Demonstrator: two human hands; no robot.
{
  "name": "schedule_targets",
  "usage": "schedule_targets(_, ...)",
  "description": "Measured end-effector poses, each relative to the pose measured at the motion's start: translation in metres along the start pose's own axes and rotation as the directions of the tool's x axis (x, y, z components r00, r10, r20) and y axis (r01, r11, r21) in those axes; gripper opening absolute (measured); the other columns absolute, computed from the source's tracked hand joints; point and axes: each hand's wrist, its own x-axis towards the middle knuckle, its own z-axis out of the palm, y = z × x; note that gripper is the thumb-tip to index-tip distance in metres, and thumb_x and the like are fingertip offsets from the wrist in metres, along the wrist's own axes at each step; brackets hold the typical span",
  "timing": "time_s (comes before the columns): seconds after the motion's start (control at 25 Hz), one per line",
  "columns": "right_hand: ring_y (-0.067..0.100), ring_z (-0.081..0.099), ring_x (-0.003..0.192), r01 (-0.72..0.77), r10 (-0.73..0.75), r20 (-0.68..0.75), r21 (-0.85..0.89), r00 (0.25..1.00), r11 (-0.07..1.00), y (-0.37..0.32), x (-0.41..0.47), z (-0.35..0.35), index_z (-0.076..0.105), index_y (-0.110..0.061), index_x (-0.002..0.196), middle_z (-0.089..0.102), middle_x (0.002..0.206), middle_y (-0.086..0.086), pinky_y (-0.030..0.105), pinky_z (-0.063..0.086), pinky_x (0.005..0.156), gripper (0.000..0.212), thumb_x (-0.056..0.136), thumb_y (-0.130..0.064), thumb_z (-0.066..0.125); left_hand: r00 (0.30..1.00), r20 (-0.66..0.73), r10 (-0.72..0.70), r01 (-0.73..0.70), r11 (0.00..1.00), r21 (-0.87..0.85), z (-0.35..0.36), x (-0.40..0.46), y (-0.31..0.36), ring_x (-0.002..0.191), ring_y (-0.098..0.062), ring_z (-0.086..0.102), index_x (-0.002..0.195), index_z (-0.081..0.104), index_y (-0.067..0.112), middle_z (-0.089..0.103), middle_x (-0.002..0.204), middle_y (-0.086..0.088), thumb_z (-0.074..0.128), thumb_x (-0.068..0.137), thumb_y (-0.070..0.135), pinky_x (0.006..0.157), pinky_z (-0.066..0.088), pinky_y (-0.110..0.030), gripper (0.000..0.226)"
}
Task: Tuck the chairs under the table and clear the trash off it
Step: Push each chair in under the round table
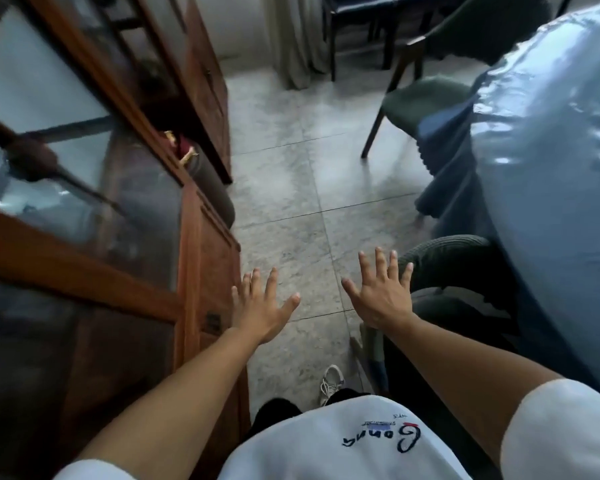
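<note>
Both my hands are out in front of me, fingers spread wide and holding nothing: my left hand (260,306) hangs over the floor tiles just beside the wooden cabinet (208,271), and my right hand (383,292) hovers near the curved back of the nearest green chair (451,261), not quite touching it as far as I can tell. That chair sits close against the table (551,150), whose glossy blue cover drapes down over its edge, so I judge it largely tucked in, though the cloth hides how far the seat goes under. Further along the same side, a second green chair (420,105) stands angled with its seat showing and a leg out on the tiles; that one looks only half under and probably wants a push. Beyond it, by the curtain, dark chairs (361,15) stand against the wall, apart from the table. I can see no trash on the strip of tabletop in view, but most of the top lies outside it, so that part I cannot judge.
</note>
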Motion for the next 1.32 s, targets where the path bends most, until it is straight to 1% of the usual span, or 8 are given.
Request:
schedule_targets(0.2,0.035,-0.023,0.154,-0.209,0.212,-0.019,0.097,0.977,0.973,0.035,0.03,-0.016,-0.006,-0.029,0.162,-0.016,0.17,0.01,0.061,-0.017,0.121,0.081,0.097,-0.073,0.01,0.979,0.055,0.198,-0.203,0.973,0.113,-0.036,0.087,0.063,0.158,-0.031,-0.01,0.163,-0.003,0.031,-0.006,0.172,-0.011,0.016,0.09,0.083,0.125,-0.002,-0.058,0.092)
schedule_targets(0.36,0.036,-0.017,0.155,-0.46,0.476,-0.009,0.237,0.88,0.856,0.055,0.041,-0.016,-0.003,-0.028,0.163,-0.012,0.171,0.01,0.062,-0.014,0.122,0.081,0.097,-0.073,0.012,0.885,0.159,0.437,-0.463,0.859,0.217,-0.048,0.153,0.138,0.158,-0.031,-0.01,0.162,-0.005,0.033,-0.007,0.172,-0.011,0.016,0.089,0.084,0.125,-0.003,-0.058,0.092)
schedule_targets(0.56,0.034,-0.016,0.156,-0.728,0.776,0.088,0.426,0.625,0.537,0.072,0.027,-0.015,-0.005,-0.027,0.163,-0.014,0.171,0.008,0.061,-0.011,0.123,0.079,0.1,-0.068,0.02,0.611,0.366,0.702,-0.791,0.518,0.326,-0.047,0.21,0.239,0.158,-0.034,-0.007,0.162,-0.003,0.033,-0.004,0.171,-0.012,0.013,0.088,0.085,0.125,-0.001,-0.06,0.092)
schedule_targets(0.72,0.035,-0.013,0.156,-0.841,0.905,0.201,0.484,0.375,0.242,0.068,0.004,0.002,-0.003,-0.026,0.163,-0.011,0.171,0.01,0.062,-0.007,0.124,0.077,0.101,-0.064,0.024,0.354,0.556,0.752,-0.923,0.185,0.337,-0.031,0.224,0.302,0.157,-0.033,-0.012,0.162,-0.007,0.033,-0.009,0.171,-0.012,0.016,0.093,0.08,0.125,0.0,-0.061,0.086)
schedule_targets(0.8,0.035,-0.013,0.156,-0.844,0.93,0.245,0.525,0.273,0.11,0.057,0.01,0.01,-0.002,-0.026,0.163,-0.011,0.171,0.01,0.062,-0.006,0.124,0.076,0.101,-0.063,0.025,0.23,0.623,0.748,-0.947,0.024,0.32,-0.022,0.227,0.326,0.156,-0.033,-0.014,0.162,-0.006,0.032,-0.011,0.171,-0.013,0.025,0.099,0.069,0.126,0.002,-0.06,0.08)
schedule_targets(0.96,0.033,-0.012,0.157,-0.778,0.945,0.266,0.627,0.191,-0.02,0.031,0.048,0.018,0.001,-0.026,0.163,-0.009,0.171,0.01,0.06,-0.008,0.124,0.082,0.099,-0.067,0.031,-0.027,0.697,0.717,-0.902,-0.318,0.292,-0.012,0.236,0.368,0.156,-0.035,-0.014,0.163,0.014,0.029,-0.009,0.171,-0.009,0.031,0.105,0.054,0.126,0.004,-0.061,0.066)
schedule_targets(1.12,0.032,-0.008,0.157,-0.709,0.935,0.318,0.695,0.157,-0.118,0.018,0.101,0.023,-0.001,-0.023,0.163,-0.005,0.171,0.01,0.058,-0.006,0.125,0.09,0.095,-0.069,0.037,-0.204,0.813,0.545,-0.723,-0.644,0.25,0.003,0.247,0.396,0.157,-0.037,-0.007,0.154,0.04,0.026,0.007,0.172,-0.008,0.028,0.106,0.051,0.124,0.001,-0.064,0.055)
schedule_targets(1.32,0.03,0.018,0.154,-0.596,0.951,0.304,0.775,0.059,-0.211,0.023,0.158,0.029,0.007,-0.02,0.161,0.018,0.167,0.013,0.05,0.013,0.126,0.093,0.092,-0.065,0.05,-0.396,0.811,0.431,-0.573,-0.806,0.149,0.02,0.26,0.422,0.156,-0.034,0.016,0.135,0.063,0.025,0.053,0.15,-0.005,0.025,0.102,0.058,0.123,0.0,-0.065,0.06)
